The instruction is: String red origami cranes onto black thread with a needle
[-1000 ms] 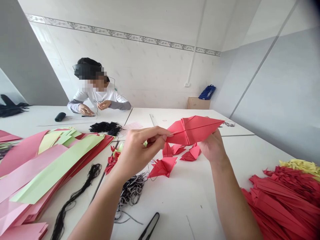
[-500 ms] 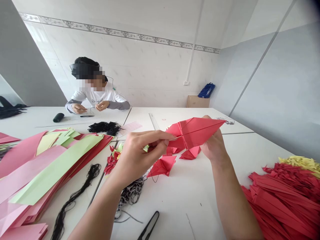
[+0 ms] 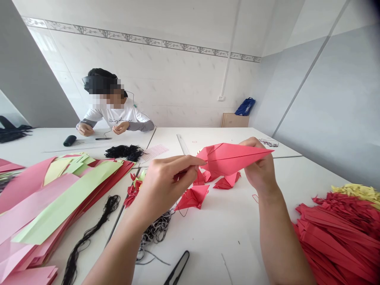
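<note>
Red folded paper (image 3: 234,157) is gripped by the right hand (image 3: 257,164); left hand (image 3: 172,178)'s kinda pinched together at its left end.

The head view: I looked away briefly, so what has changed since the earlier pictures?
The red folded paper has shifted slightly right and down, the right hand moving right with it. A co-worker's hand has drawn left from the slim dark tool. The left hand stays at the paper's left end; the tool and blue bag stayed put.
</note>
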### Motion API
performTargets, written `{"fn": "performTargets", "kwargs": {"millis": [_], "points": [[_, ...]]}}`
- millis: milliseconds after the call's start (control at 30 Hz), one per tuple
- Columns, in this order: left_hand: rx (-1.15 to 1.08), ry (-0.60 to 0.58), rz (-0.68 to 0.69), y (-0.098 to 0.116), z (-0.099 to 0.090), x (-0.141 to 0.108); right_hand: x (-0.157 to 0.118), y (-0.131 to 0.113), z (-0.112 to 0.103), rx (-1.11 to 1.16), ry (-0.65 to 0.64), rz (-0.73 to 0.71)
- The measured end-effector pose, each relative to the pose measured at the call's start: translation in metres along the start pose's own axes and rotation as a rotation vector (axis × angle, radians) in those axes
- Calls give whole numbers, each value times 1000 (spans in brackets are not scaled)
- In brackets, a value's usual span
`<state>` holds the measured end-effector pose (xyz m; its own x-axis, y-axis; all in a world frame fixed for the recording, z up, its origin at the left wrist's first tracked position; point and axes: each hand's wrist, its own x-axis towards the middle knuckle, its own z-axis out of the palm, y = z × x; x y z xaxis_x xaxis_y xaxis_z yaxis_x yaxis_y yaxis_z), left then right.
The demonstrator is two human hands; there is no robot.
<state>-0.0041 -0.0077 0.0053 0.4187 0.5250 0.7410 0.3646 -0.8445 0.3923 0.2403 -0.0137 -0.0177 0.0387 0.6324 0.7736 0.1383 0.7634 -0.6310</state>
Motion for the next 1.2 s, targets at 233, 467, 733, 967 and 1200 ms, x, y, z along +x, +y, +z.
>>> {"fn": "performTargets", "kwargs": {"millis": [233, 467, 733, 967, 1200], "points": [[-381, -194, -251, -18, 15, 8, -11, -24, 14, -84, -36, -14], [-789, -249, -386, -22, 29, 13, -15, -32, 22, -162, -19, -140], [-781, -176, -385, -20, 29, 12, -18, -38, 20, -247, 4, -186], [-800, -129, -421, -23, 31, 12, -13, -39, 20, -326, -27, -272], [-911, -86, -466, -20, 39, 8, -12, -34, 29, -232, 42, -188]]}}
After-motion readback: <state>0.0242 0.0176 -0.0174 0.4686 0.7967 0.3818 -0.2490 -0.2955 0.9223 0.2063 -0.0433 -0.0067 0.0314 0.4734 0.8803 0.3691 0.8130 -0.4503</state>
